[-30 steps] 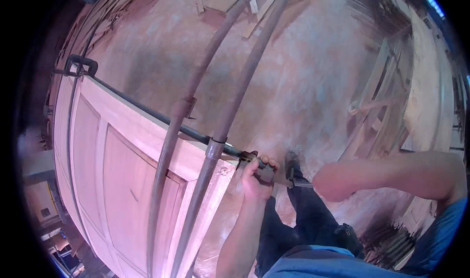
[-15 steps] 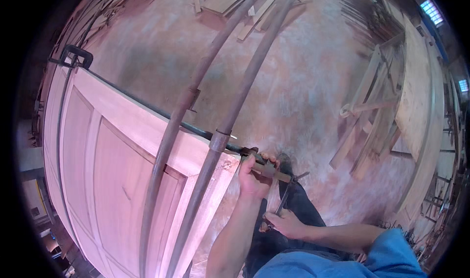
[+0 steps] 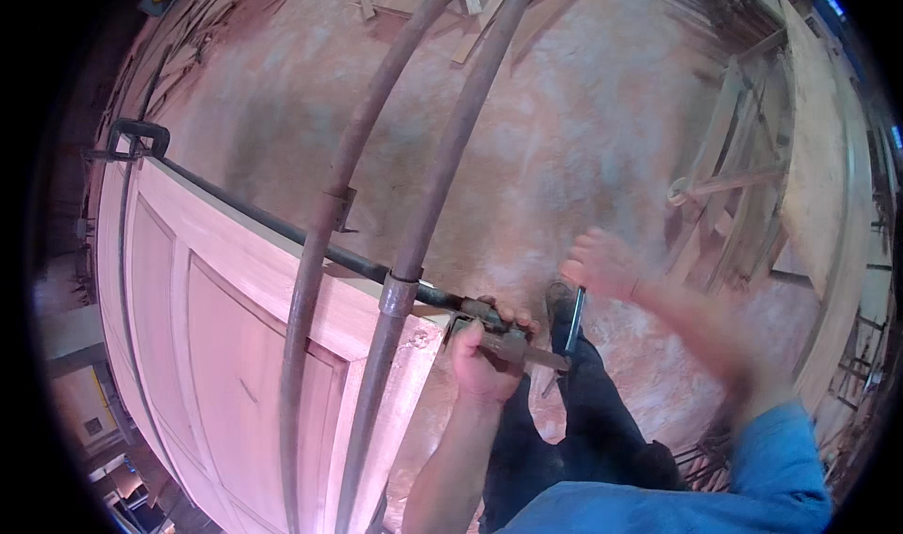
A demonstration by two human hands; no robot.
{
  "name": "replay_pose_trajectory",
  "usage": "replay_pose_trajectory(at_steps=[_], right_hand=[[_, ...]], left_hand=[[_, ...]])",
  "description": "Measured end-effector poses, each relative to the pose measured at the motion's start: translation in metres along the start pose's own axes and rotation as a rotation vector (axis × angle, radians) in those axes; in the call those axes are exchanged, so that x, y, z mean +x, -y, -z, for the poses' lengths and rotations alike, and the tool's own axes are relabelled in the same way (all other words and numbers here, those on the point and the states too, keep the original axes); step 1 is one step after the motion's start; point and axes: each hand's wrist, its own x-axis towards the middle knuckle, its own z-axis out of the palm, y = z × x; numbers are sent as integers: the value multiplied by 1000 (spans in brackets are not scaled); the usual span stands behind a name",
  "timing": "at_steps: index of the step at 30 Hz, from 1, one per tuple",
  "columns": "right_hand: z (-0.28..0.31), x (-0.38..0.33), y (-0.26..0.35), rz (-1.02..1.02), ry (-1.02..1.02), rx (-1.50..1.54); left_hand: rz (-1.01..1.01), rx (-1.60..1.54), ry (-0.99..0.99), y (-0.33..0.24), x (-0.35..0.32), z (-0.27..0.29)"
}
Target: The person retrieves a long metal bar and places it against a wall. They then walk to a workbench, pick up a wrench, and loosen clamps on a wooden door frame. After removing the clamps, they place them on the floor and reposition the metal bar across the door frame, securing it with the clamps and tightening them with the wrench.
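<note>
My left hand point(image 3: 482, 372) is wrapped around the metal head of a pipe clamp point(image 3: 508, 348) at the near right corner of a panelled wooden door point(image 3: 235, 318). The clamp's dark pipe point(image 3: 357, 263) runs along the door's long edge. Blurred a little by motion, my right hand point(image 3: 602, 265) grips the upper end of the clamp's thin handle bar point(image 3: 575, 319). That bar crosses the outer end of the clamp screw and points up and slightly right. Its lower end sticks out below the screw.
Two long pipes point(image 3: 459, 139) lie across the door and reach out over the floor. A black clamp point(image 3: 139, 141) sits at the door's far left corner. Loose boards point(image 3: 489, 12) lie at the far side; more timber point(image 3: 720, 176) and a wooden panel point(image 3: 814, 158) stand at the right.
My right hand has swung from below the screw to above and right of it, turning the handle bar. My left hand stays on the clamp head. The view has shifted slightly.
</note>
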Motion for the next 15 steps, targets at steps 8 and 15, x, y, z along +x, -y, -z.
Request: replay_pose_trajectory(at_steps=[8, 15], right_hand=[[170, -5, 27, 174, 655, -388], [35, -110, 58, -158, 905, -24]], left_hand=[[-6, -81, -98, 15, -6, -12], [-36, 95, -280, 59, 1, 76]])
